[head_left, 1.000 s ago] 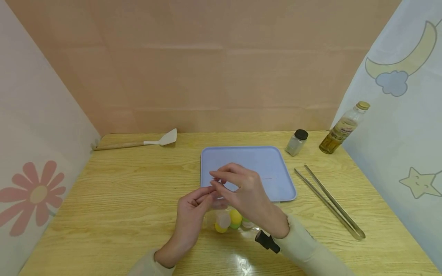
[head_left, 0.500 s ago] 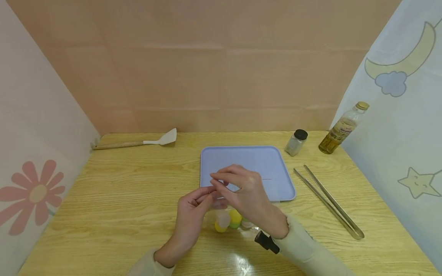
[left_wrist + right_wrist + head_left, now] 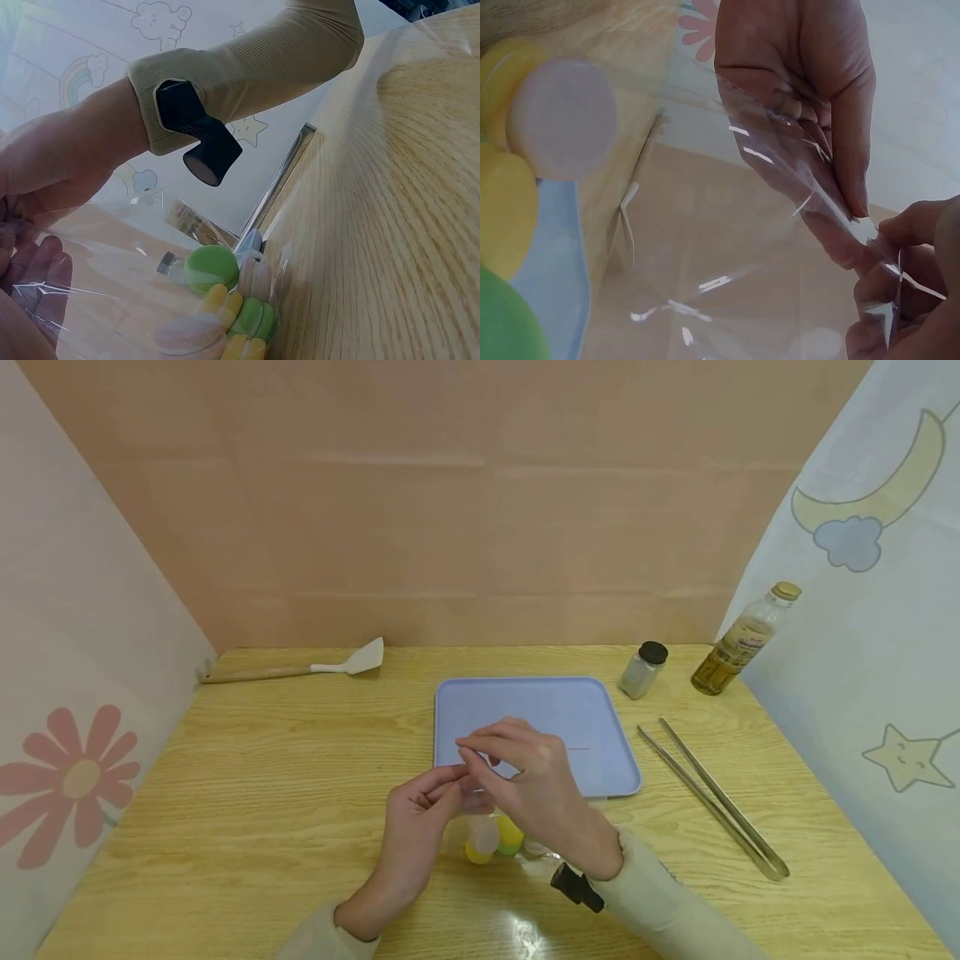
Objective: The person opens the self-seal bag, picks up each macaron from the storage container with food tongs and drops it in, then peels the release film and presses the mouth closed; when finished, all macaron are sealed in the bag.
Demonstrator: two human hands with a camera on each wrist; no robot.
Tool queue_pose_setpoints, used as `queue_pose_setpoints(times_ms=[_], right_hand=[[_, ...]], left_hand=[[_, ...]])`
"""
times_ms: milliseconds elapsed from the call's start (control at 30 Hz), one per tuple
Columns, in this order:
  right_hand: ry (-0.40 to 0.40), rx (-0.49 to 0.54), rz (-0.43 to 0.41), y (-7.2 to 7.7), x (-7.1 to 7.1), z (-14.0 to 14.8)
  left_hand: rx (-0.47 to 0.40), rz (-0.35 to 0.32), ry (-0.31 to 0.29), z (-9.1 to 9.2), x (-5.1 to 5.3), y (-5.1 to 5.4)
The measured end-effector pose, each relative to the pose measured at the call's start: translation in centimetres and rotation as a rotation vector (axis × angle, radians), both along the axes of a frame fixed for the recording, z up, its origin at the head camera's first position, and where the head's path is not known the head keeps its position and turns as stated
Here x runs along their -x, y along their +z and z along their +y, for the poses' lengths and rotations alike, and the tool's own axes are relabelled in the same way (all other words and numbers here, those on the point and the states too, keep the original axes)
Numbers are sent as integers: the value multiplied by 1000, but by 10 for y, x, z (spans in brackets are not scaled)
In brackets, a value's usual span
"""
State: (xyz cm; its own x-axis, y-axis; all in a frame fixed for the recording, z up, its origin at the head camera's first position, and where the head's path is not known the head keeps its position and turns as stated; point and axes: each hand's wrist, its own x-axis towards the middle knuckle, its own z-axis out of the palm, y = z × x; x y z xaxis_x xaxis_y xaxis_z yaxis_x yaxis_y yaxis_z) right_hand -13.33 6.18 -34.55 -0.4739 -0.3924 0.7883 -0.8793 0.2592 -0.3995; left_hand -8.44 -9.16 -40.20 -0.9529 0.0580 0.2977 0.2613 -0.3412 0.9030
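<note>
A clear plastic bag [image 3: 727, 277] holds several macarons in yellow, green and pale pink, such as the green one [image 3: 211, 268] in the left wrist view. My left hand [image 3: 416, 827] pinches the bag's upper edge between thumb and fingers, plainly in the right wrist view [image 3: 802, 112]. Close beside it, my right hand [image 3: 536, 785] pinches the same edge with thumb and fingertips. The macarons [image 3: 510, 835] hang low in the bag, below the hands and in front of the blue tray [image 3: 525, 693].
At the back left lies a white spatula [image 3: 366, 657] with a wooden handle. Right of the tray are a small black-lidded jar [image 3: 642, 670], an oil bottle [image 3: 742, 643] and long metal tongs [image 3: 720, 806]. Fabric walls border the table on three sides.
Both hands keep almost the same place and hold on the bag. The head view has shifted very slightly.
</note>
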Motion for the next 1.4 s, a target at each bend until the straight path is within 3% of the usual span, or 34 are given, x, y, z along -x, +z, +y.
queue_pose_setpoints(times_ms=[267, 467, 633, 933, 1133, 1400], right_hand=[[33, 97, -89, -1, -2, -1], [13, 149, -129, 1, -3, 0], [14, 114, -120, 2, -2, 2], [73, -4, -194, 6, -4, 12], [96, 16, -140, 2, -1, 11], [93, 54, -139, 2, 0, 10]], left_hand=[[-20, 16, -8, 2, -1, -2], [-17, 20, -21, 5, -1, -2], [8, 39, -1, 4, -1, -1], [-5, 29, -1, 2, -2, -3], [-11, 20, 0, 2, -2, -3], [-20, 30, -8, 3, -2, -3]])
